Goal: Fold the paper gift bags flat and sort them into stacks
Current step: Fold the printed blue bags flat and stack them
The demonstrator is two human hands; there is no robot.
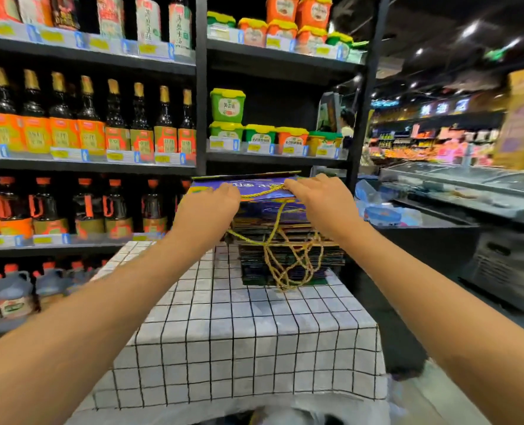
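Note:
A tall stack of flattened paper gift bags [288,256] stands at the far end of a small table covered with a white checked cloth [248,338]. Yellow rope handles [288,262] hang down the stack's front. On top lies a blue gift bag [263,187] with a yellow rope handle. My left hand [220,197] lies on its left part and my right hand [312,194] on its right part, both pressing down on it. Whether the fingers curl over the bag's far edge is hidden.
Store shelves [85,164] with dark sauce bottles and tubs rise just behind and to the left of the table. A chest freezer [457,191] with plastic packets on it stands to the right. The near half of the cloth is bare.

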